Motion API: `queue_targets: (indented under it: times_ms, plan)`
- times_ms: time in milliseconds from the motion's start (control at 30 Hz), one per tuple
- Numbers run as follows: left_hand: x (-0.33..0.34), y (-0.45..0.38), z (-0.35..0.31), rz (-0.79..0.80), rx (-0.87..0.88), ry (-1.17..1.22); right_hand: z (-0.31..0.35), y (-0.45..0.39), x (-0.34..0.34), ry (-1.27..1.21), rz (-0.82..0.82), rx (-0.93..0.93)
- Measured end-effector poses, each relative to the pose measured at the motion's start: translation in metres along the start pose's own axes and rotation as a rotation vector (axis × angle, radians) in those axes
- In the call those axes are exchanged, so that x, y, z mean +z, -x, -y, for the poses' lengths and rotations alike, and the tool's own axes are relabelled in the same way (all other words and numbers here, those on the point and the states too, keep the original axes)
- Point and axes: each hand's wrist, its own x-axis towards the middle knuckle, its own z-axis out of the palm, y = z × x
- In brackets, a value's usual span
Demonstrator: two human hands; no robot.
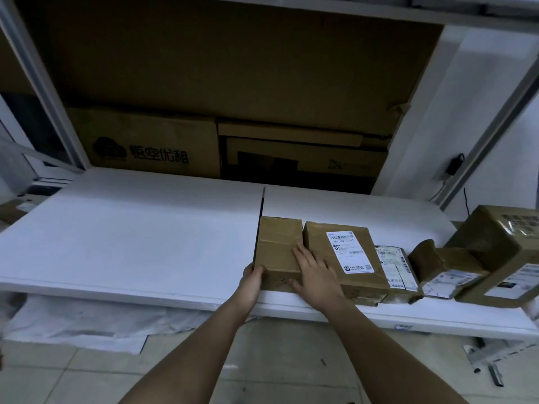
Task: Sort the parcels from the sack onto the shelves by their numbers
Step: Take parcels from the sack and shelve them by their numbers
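Brown taped parcel (pixel 277 249) sits on the white shelf (pixel 131 237), at the left end of a row, its right side touching a labelled parcel (pixel 341 258). Left hand (pixel 253 277) holds the parcel's front-left corner, fingers curled round the edge. Right hand (pixel 313 272) lies flat on the parcel's top right, fingers straight and slightly apart, thumb on the front face. Right of the labelled parcel: a small flat parcel (pixel 395 269), a taped irregular parcel (pixel 437 263), then a large box (pixel 501 255) tilted at the shelf's right end. Cardboard sheets and cartons (pixel 151 141) stand against the back of the shelf. Tiled floor (pixel 277 360) below.
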Motion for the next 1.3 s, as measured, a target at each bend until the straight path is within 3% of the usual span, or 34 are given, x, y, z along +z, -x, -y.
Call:
queue_targets:
  times_ms: [200,400,600,833,1067,1300]
  plan:
    - [-0.030,0.040,-0.022,-0.155,-0.121,-0.084,0.005,0.028,-0.048,-0.233,-0.163,0.177]
    - [-0.072,0.121,-0.115,-0.217,-0.255,-0.117,0.062,0.053,-0.150,-0.089,0.147,0.022]
    - [-0.125,0.244,-0.239,-0.300,-0.307,0.054,0.175,0.067,-0.277,-0.133,0.511,-0.159]
    - [-0.233,0.372,-0.327,-0.515,-0.363,0.172,0.299,0.066,-0.396,0.008,0.686,-0.369]
    - [-0.352,0.447,-0.334,-0.754,-0.363,0.172,0.456,0.054,-0.425,0.132,0.698,-0.598]
    - [-0.504,0.503,-0.297,-0.880,-0.340,0.258,0.652,0.068,-0.398,0.230,0.723,-0.779]
